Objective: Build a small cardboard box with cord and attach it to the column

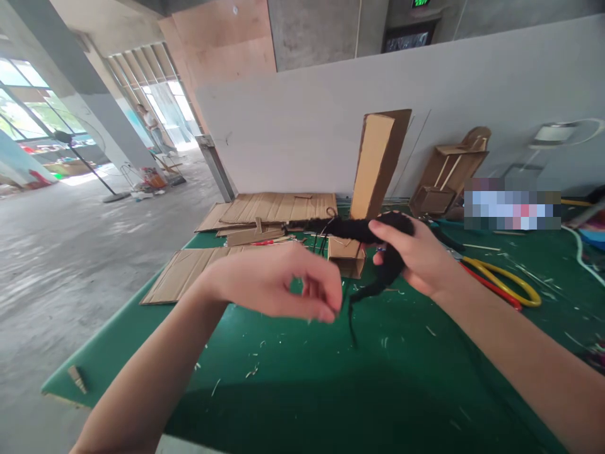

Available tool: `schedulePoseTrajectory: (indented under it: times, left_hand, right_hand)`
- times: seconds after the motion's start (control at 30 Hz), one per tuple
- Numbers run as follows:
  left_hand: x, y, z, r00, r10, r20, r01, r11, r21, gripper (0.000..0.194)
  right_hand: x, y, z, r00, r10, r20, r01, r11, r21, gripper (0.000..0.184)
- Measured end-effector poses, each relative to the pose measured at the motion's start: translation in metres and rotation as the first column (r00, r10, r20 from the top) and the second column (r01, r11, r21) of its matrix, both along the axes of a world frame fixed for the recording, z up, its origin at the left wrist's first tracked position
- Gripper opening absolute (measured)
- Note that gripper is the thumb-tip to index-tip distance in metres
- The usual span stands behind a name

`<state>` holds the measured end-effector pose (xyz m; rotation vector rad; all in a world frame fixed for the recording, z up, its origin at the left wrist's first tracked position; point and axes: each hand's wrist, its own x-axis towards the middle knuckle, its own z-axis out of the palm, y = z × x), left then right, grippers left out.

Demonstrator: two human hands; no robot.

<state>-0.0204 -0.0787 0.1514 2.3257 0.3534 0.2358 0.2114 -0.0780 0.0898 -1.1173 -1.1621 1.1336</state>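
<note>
My right hand [420,258] is closed around a black yarn-wrapped bent piece [345,227], thumb on top. One arm of the piece points left. The other curves down to a thin loose black strand [352,325]. Short dark threads hang from the left arm near its end. My left hand [288,284] is just left of that strand, fingers curled and the thumb tip close to the forefinger. Whether a thread lies in this pinch is too fine to make out. Behind the hands stands a small open cardboard box [347,260].
Cardboard sheets [278,208] lie on the green table [302,391], with scraps scattered about. A tall cardboard piece [373,164] stands against the white partition. Yellow-and-red-handled scissors [505,280] lie on the right. A pointed piece [77,379] rests near the left corner.
</note>
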Motion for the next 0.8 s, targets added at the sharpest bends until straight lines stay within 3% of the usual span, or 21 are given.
schedulePoseTrajectory:
  times: [0.07,0.17,0.23,0.3,0.33,0.4,0.5,0.57,0.63,0.73,0.8]
  left_hand:
    - [0.008,-0.002,-0.006,0.984,-0.097,-0.147,0.098,0.995,-0.006,0.018]
    - [0.011,0.020,-0.026,0.956,-0.095,-0.276,0.110,0.993,0.038,0.020]
    - [0.005,0.046,-0.042,0.960,0.051,-0.277,-0.030,0.996,0.080,0.018]
    - [-0.005,0.072,-0.055,0.963,0.231,-0.143,-0.227,0.973,0.040,0.012]
    - [-0.011,0.083,-0.060,0.934,0.353,-0.061,-0.353,0.936,0.003,0.007]
    - [-0.020,0.099,-0.067,0.888,0.460,0.013,-0.459,0.888,-0.019,0.004]
    - [-0.029,0.110,-0.069,0.746,0.653,0.134,-0.627,0.756,-0.188,0.006]
    - [-0.032,0.111,-0.066,0.622,0.753,0.213,-0.657,0.650,-0.382,0.011]
    - [-0.035,0.112,-0.061,0.547,0.792,0.271,-0.598,0.596,-0.536,0.013]
    - [-0.042,0.114,-0.053,0.508,0.806,0.303,-0.491,0.561,-0.667,0.015]
    - [-0.048,0.116,-0.052,0.533,0.801,0.271,-0.447,0.539,-0.714,0.017]
  right_hand:
    - [0.002,0.002,0.004,0.992,-0.019,-0.123,0.023,0.999,0.031,0.029]
    - [0.007,0.004,0.011,0.975,-0.007,-0.221,0.018,0.999,0.046,0.026]
    - [0.013,0.004,0.015,0.972,0.019,-0.235,-0.009,0.999,0.044,0.025]
    - [0.021,0.001,0.018,0.976,0.089,-0.197,-0.082,0.996,0.047,0.025]
    - [0.026,0.000,0.019,0.978,0.139,-0.156,-0.134,0.990,0.042,0.025]
    - [0.034,-0.005,0.022,0.959,0.282,-0.030,-0.282,0.959,0.002,0.028]
    - [0.043,-0.011,0.026,0.837,0.495,0.232,-0.478,0.869,-0.131,0.030]
    - [0.048,-0.011,0.028,0.740,0.529,0.416,-0.473,0.849,-0.237,0.026]
    - [0.052,-0.007,0.027,0.710,0.466,0.528,-0.377,0.885,-0.273,0.023]
    - [0.063,0.004,0.022,0.833,0.288,0.472,-0.211,0.955,-0.209,0.024]
    - [0.070,0.012,0.019,0.910,0.036,0.412,-0.037,0.999,-0.005,0.026]
